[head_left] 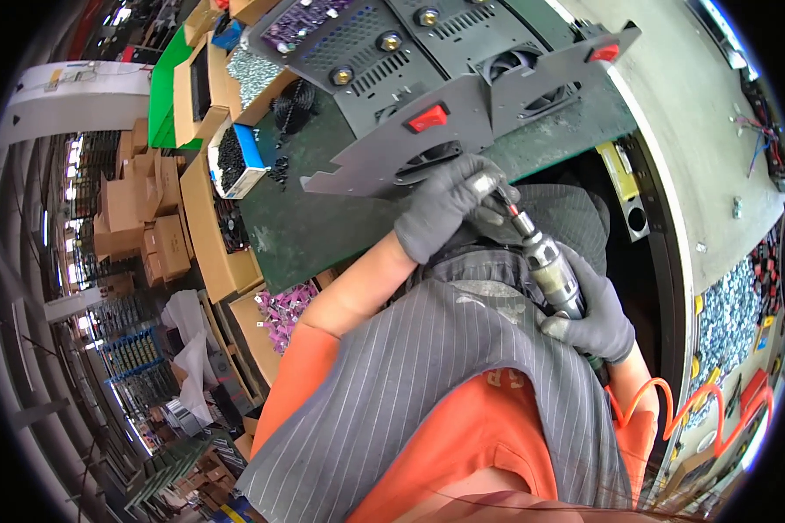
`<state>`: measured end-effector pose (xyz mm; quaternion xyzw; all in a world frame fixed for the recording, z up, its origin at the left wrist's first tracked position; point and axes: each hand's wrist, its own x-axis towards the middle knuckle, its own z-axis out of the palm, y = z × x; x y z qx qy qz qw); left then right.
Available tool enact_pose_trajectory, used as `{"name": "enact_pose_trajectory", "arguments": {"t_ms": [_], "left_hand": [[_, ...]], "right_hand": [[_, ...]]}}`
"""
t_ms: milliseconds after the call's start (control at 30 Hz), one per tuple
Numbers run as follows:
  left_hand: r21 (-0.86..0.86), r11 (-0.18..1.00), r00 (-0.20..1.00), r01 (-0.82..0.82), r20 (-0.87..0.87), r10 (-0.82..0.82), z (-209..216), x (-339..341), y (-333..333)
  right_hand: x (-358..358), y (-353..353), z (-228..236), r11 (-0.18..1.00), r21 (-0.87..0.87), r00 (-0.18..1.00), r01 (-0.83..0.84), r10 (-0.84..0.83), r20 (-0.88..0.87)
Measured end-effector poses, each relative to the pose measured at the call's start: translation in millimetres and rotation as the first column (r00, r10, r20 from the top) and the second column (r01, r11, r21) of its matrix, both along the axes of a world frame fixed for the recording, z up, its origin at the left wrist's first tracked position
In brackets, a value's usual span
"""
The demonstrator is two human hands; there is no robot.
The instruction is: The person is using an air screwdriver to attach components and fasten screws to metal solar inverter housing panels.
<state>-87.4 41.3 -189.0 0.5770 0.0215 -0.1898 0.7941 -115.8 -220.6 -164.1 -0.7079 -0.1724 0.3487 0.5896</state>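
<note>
My right hand [597,314], in a grey glove, is wrapped round the body of a pneumatic screwdriver [551,272]. The tool slants up and left across my lap. Its bit ends at the fingers of my left hand [449,205], also gloved in grey. Those fingers are pinched together at the bit tip, and whatever sits between them is hidden. Just beyond my left hand stands a dark grey sheet-metal housing [384,135] with a red rocker switch [428,118] and a black fan [427,161]. A similar housing [567,74] adjoins it on the right.
The housings rest on a dark green work surface [301,231]. At its left are a small box of black screws [233,161], a carton of silvery parts [255,77] and purple-and-metal pieces [286,314]. An orange coiled hose [698,397] runs along the lower right, beside a heap of silvery screws [726,322].
</note>
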Motion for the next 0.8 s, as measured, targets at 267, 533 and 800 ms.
{"name": "enact_pose_trajectory", "arguments": {"t_ms": [267, 533, 800], "left_hand": [[0.794, 0.274, 0.761, 0.543, -0.326, -0.561, 58.8, -21.0, 103.7], [0.889, -0.382, 0.968, -0.252, 0.224, -0.116, 39.5, 43.9, 233.0], [0.877, -0.403, 0.962, -0.261, 0.200, -0.188, -0.9, 39.5, 233.2]], "right_hand": [[-6.3, -11.0, -16.1, 0.970, 0.055, 0.967, 0.236, -0.229, -0.113], [-11.7, -8.2, -18.2, 0.967, 0.026, 0.954, 0.255, -0.247, -0.169], [-19.0, 1.7, -18.3, 0.945, 0.054, 0.927, 0.324, -0.306, -0.216]]}}
